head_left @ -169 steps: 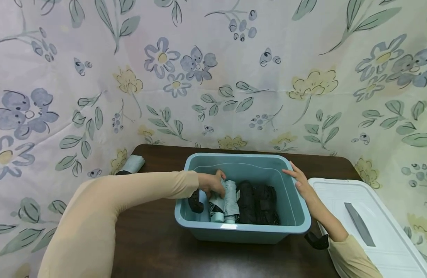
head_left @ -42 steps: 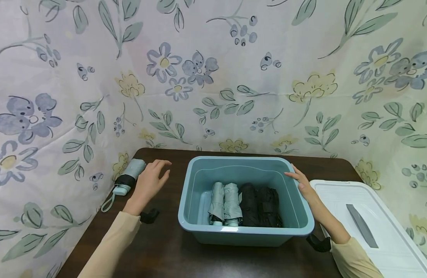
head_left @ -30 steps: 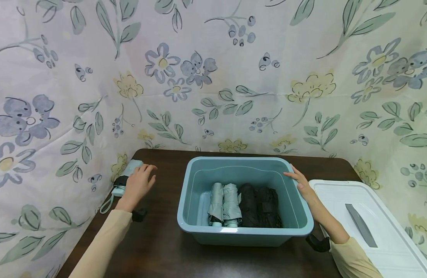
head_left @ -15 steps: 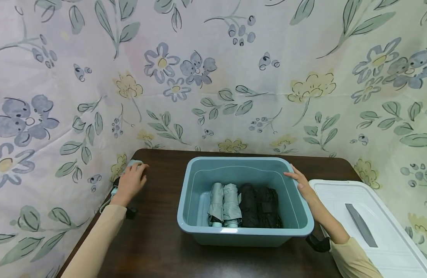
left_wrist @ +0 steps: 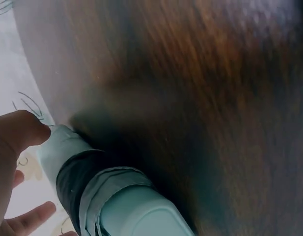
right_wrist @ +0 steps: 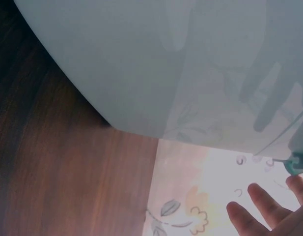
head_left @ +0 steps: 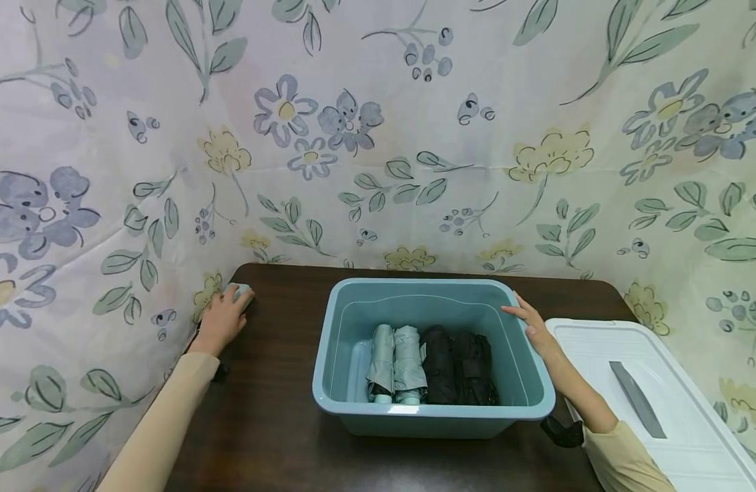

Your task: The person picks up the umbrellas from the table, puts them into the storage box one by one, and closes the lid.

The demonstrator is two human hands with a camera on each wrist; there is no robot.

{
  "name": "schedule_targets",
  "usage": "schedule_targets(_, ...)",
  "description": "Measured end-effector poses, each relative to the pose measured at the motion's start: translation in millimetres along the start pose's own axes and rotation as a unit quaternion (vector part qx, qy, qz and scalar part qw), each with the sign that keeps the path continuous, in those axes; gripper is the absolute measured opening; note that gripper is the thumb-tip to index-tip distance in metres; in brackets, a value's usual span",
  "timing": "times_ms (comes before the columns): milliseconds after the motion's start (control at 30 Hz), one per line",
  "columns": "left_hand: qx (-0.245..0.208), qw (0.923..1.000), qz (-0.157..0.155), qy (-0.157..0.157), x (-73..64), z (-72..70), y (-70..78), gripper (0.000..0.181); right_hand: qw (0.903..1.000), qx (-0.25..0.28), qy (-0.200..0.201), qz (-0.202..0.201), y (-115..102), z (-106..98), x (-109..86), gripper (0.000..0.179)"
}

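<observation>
Where L grip was: over loose pale-blue umbrella, far L corner of worktop.
L fingers: spread, loosely bent, nothing clasped; exact contact unclear.
R grip: fingers extended, rested on R rim of blue box, grasped nothing.
Box contents: 2 pale-blue rolled umbrellas & 2 black bundles lay side by side.
R of box: white lid w/ grey strip.

Left arm stretched forward, sleeve down to the wrist; left hand back-up, thumb spread off the fingers, not clenched. Right forearm bare past its sleeve, angled inward; right hand fingers extended, slightly splayed. Hands well apart.
</observation>
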State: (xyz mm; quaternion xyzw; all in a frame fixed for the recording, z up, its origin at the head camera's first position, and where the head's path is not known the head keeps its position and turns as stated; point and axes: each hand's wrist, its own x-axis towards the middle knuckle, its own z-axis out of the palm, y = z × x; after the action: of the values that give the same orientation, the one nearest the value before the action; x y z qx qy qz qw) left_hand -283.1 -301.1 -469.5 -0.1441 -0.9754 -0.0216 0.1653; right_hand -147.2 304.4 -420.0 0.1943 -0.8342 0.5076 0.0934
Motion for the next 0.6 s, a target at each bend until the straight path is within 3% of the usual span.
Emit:
schedule_targets(167,0.021,0.9997,0.007,0.000,1.7,3.8,-5.9,0.053,1.0000,-0.004,0.001,0.001,1,0,-0.4,0.050)
schedule_targets(300,0.032,0.9993,-0.001,-0.019,5.0,8.0,-8.5,0.052,1.0000,-0.002,0.003,0.000,1,0,0.6,0.050)
schedule_targets(600,0.087,0.9951,-0.006,-0.046,16.9,15.5,-4.4,0.047,1.0000,0.005,-0.001,-0.004,0,0,2.6,0.052)
